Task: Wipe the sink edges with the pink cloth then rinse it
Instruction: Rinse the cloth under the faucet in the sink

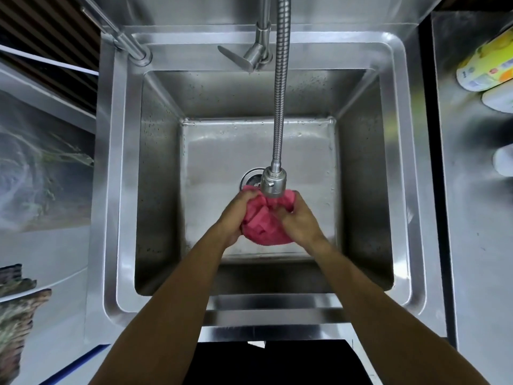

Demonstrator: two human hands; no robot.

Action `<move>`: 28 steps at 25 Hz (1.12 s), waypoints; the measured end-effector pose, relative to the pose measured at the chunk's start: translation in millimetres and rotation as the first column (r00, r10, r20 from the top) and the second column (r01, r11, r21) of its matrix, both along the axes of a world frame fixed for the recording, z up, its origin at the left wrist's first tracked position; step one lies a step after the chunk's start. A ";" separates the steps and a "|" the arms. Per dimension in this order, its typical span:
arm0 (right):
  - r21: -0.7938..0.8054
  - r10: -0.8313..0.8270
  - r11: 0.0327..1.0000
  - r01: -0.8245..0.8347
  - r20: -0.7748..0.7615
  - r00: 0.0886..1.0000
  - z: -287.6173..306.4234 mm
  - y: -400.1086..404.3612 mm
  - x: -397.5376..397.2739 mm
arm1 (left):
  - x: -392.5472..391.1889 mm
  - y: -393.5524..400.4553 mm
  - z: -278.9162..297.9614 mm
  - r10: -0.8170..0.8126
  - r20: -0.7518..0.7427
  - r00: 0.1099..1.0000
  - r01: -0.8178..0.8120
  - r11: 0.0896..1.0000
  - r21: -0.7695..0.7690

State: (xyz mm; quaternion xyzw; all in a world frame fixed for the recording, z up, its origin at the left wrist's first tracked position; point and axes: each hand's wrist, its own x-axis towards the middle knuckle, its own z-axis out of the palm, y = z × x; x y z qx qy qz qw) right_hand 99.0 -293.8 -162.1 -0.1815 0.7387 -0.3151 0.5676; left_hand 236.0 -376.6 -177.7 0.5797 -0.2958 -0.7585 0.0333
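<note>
Gripping 1 bunched pink cloth (263, 220): left hand (236, 215), right hand (301, 220), under 1 sprayer head (273, 180).

From my feed I see two bare forearms coming in from the bottom edge, no sleeves on either — uncovered from the elbow region to the wrist. The left hand (234, 215) and the right hand (301, 222) carry no gloves, and I can make out no rings, watch or bands at the wrists. Fingers are slightly blurred, so nails are hard to judge. Low in the middle, between the arms, a dark garment (277, 365) — black, plain, unmarked.
</note>
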 end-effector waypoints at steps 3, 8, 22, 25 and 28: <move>-0.044 -0.086 0.996 0.079 -0.208 0.974 -3.9 -14.1 19.2 | -28.6 13.3 -2.8 0.040 0.076 0.996 -0.034 0.996 -0.078; -0.017 0.095 0.994 -0.104 -0.290 0.952 -10.8 -15.7 21.0 | -34.6 23.0 -12.2 0.207 0.170 0.964 -0.191 0.976 -0.103; -0.092 -0.248 0.967 0.238 -0.124 0.961 -25.7 -43.2 -4.3 | -64.4 2.7 -10.4 0.175 0.029 0.984 -0.165 0.965 -0.205; -0.068 -0.229 0.972 0.225 -0.067 0.971 -22.9 -40.9 8.9 | -51.0 2.8 -17.6 0.204 0.054 0.977 -0.186 0.952 -0.242; -0.043 -0.212 0.977 0.210 -0.065 0.975 -26.0 -36.9 14.5 | -39.5 11.3 -18.6 0.223 0.086 0.971 -0.208 0.966 -0.156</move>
